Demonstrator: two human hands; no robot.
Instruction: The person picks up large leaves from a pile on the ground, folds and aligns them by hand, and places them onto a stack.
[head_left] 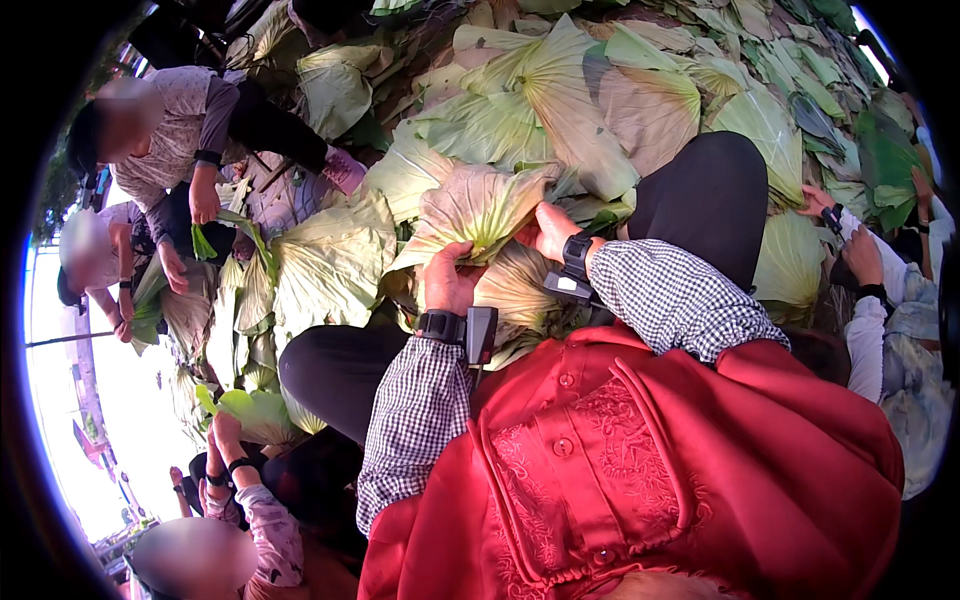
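A large pale green, partly browned leaf [480, 205] is held up between my two hands, its veins spreading from a yellowish center. My left hand [448, 272] grips its lower left edge, with fingertips partly hidden by the leaf. At the right edge of the same leaf, my right hand [545, 230] has its fingers closed on it. Beneath lies a browner leaf [510, 288]. Both wrists wear dark straps with small boxy devices.
Large leaves [640, 100] are spread thickly around me. Co-workers sit at the upper left [175, 150], left edge [115, 240] and lower left [260, 530], some handling leaves. Other people's hands and sleeves [865, 260] are at the right. My bent knees [700, 180] frame the work area.
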